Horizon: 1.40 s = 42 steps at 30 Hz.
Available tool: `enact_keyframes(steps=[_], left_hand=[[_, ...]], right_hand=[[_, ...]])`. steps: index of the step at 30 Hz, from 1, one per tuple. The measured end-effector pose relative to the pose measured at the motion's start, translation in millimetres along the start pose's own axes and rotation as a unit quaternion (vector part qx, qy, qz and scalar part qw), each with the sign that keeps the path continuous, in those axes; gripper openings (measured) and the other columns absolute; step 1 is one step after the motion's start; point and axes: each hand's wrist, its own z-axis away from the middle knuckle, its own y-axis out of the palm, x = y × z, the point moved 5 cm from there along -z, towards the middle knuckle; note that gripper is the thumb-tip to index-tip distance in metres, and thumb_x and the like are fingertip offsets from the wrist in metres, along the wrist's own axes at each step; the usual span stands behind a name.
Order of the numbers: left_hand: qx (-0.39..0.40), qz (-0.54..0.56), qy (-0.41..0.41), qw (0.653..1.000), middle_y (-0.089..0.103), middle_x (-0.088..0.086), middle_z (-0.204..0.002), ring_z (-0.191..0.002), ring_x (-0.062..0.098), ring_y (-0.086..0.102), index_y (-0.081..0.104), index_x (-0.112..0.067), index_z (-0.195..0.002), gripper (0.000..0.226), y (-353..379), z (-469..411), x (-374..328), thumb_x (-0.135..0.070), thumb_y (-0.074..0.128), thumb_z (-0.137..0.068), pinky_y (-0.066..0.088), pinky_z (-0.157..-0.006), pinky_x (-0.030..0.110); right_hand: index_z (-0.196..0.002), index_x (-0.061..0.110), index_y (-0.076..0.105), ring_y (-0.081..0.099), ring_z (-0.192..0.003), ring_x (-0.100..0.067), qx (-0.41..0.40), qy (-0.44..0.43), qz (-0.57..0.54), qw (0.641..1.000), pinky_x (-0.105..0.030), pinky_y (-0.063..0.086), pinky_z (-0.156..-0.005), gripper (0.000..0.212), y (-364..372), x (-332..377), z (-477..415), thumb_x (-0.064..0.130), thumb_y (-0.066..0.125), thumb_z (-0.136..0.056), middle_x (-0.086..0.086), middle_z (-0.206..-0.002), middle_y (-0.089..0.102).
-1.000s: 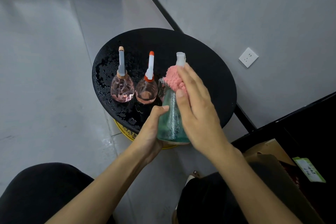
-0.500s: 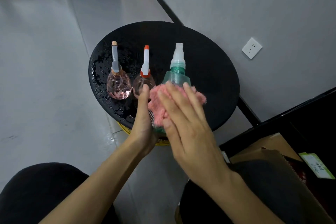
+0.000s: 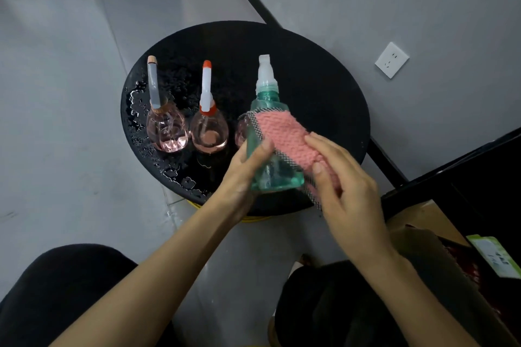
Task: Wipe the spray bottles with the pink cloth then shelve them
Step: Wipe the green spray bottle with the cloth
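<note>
Far to the left of the left hand (image 3: 244, 175), a pink bottle (image 3: 166, 132) with a tan tip stands on the wet black table (image 3: 324, 87). Water drops lie on the table around it. Just beside it, closer to the hand, stands a second pink bottle (image 3: 209, 134) with a red tip. Part of a third pink bottle (image 3: 241, 132) shows just above the hand, mostly hidden behind the green bottle (image 3: 270, 149).

The left hand is closed around the lower part of the green bottle and holds it above the near edge of the table. The thumb lies on the front of the bottle. The bottle is slightly tilted, and its white nozzle points away from the person.

The pink cloth (image 3: 284, 135) lies across the right side of the green bottle, from its shoulder down to its base. The right hand (image 3: 346, 189) presses the cloth on the bottle, with the thumb and the fingers pinching the lower part of the cloth. A white socket (image 3: 392, 60) is on the wall, far up and right of this hand.
</note>
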Motion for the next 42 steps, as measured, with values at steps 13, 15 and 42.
enact_keyframes(steps=[13,15,42], left_hand=[[-0.002,-0.166,0.012,0.986,0.069,0.004,-0.111,-0.099,0.014,0.067,0.055,-0.011,-0.124,0.067,10,-96,47,-0.006,0.084,-0.064,0.052,-0.084,0.024],[-0.005,-0.200,0.019,0.980,0.069,0.005,-0.114,-0.103,0.014,0.067,0.054,-0.010,-0.124,0.065,7,-114,50,-0.004,0.084,-0.067,0.051,-0.087,0.024],[0.015,-0.109,-0.029,0.993,0.066,0.011,-0.120,-0.109,0.025,0.064,0.057,-0.008,-0.126,0.046,71,-55,-15,-0.040,0.041,-0.097,0.049,-0.096,0.044]], right_hand=[[-0.130,0.010,0.058,0.054,-0.121,-0.008,-0.113,0.021,0.027,0.993,-0.017,0.042,-0.101,0.033,-53,-70,-58,0.013,0.044,-0.100,-0.001,-0.131,0.059],[-0.130,0.011,0.058,0.053,-0.120,-0.007,-0.122,0.023,0.032,0.992,-0.017,0.042,-0.100,0.033,-49,-80,-60,0.014,0.044,-0.100,0.001,-0.131,0.059],[-0.152,0.020,0.022,0.041,-0.135,0.001,0.029,-0.056,-0.060,0.996,-0.014,0.034,-0.107,0.054,-54,-39,-53,0.014,0.044,-0.103,0.007,-0.147,0.046]])
